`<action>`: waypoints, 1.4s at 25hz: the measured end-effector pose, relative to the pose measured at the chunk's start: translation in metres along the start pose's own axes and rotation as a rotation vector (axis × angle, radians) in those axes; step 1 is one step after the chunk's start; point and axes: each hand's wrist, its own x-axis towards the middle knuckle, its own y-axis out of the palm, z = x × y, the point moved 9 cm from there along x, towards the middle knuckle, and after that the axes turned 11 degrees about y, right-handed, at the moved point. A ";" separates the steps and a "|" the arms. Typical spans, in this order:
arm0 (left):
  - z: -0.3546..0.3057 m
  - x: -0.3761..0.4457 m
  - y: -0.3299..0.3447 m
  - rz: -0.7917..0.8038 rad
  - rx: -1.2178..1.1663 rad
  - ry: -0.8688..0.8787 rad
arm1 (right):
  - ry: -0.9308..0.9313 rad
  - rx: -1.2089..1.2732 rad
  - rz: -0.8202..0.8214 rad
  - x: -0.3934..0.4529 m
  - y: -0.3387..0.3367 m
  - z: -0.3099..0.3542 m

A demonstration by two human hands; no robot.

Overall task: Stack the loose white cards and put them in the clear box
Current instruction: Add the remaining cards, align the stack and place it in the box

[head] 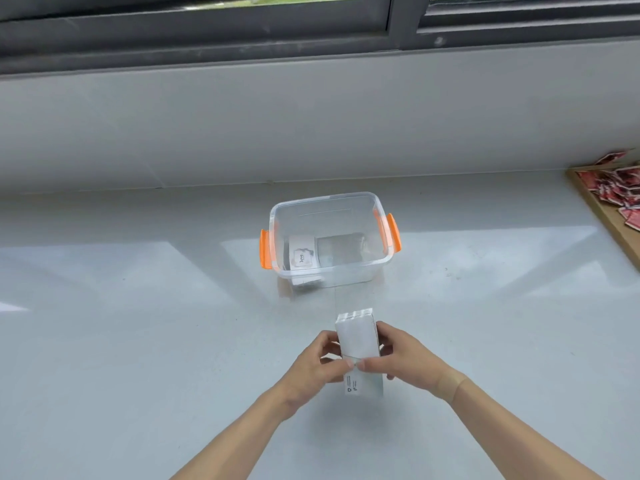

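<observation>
A stack of white cards [356, 336] is held between both hands just above the white table, near its front. My left hand [320, 365] grips the stack's left side and my right hand [403, 360] grips its right side, thumbs meeting on top. The bottom card shows small black print. Beyond the stack stands the clear box [332, 202] with orange side latches, lid off. Inside it, at the left, lies a white card [303, 255] printed "love", beside a dark rectangle on the bottom.
A wooden tray [604, 216] with several red-and-white packets sits at the right edge of the table. A grey wall ledge and a dark window frame run along the back.
</observation>
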 end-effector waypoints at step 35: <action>-0.079 0.184 -0.059 -0.172 0.191 -0.417 | -0.287 -0.141 -0.493 0.111 -0.131 0.130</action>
